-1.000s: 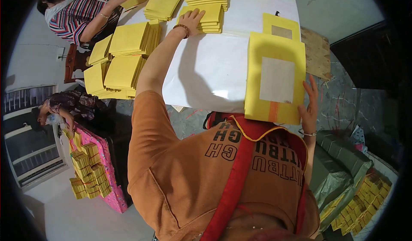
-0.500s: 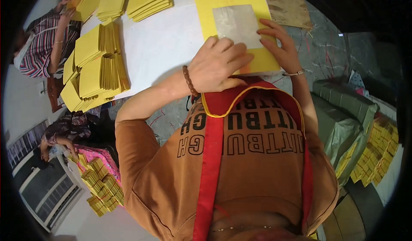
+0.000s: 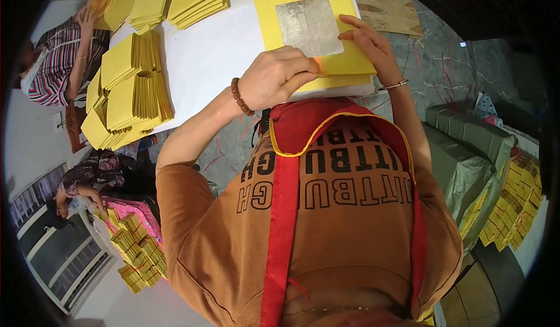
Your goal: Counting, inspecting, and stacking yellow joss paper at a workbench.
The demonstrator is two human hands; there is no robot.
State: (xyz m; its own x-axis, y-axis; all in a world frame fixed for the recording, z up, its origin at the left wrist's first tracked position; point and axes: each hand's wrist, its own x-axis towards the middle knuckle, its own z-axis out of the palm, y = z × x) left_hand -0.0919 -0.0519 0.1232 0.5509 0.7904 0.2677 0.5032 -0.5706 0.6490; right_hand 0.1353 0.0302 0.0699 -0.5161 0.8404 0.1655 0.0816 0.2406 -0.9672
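Your left grip (image 3: 277, 76) pinches the near edge of the top yellow paper sheet (image 3: 345, 62), which lies on a pile between both your grips; your right grip (image 3: 376, 50) is spread open at its right side. Just beyond your left grip sits a silver foil square (image 3: 309, 27), with faint orange marks above it, too small to read. Rows of block lettering (image 3: 326, 193) cross your brown shirt, nearer you than either grip. Folded yellow bundles (image 3: 122, 64) crowd the tabletop (image 3: 201, 59) left of your left grip.
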